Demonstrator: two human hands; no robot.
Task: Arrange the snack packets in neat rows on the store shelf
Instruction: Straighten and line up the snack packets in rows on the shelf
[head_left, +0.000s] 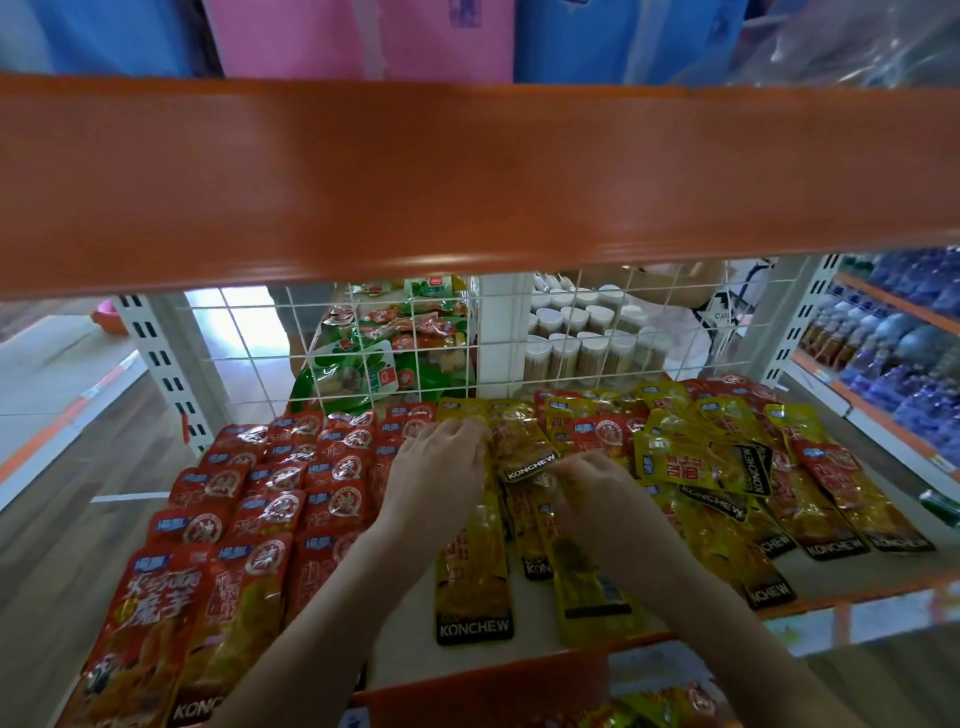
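Note:
Red snack packets (270, 499) lie in neat overlapping rows on the left of the shelf (405, 634). Yellow packets (470, 587) form a row in the middle, and a loose mixed heap of yellow and red packets (727, 457) covers the right. Both my hands reach into the middle. My left hand (441, 467) pinches the top of a yellow packet (522, 447) with curled fingers. My right hand (597, 499) grips the same packet's black lower end. The packet lies tilted over the yellow row.
The orange beam (467, 176) of the shelf above hangs close over the work area. A white wire grid (519, 343) backs the shelf, with green packets (363, 364) and white-capped jars (582, 338) behind it. An upright post (161, 358) stands left; shelves of blue goods (904, 353) stand right.

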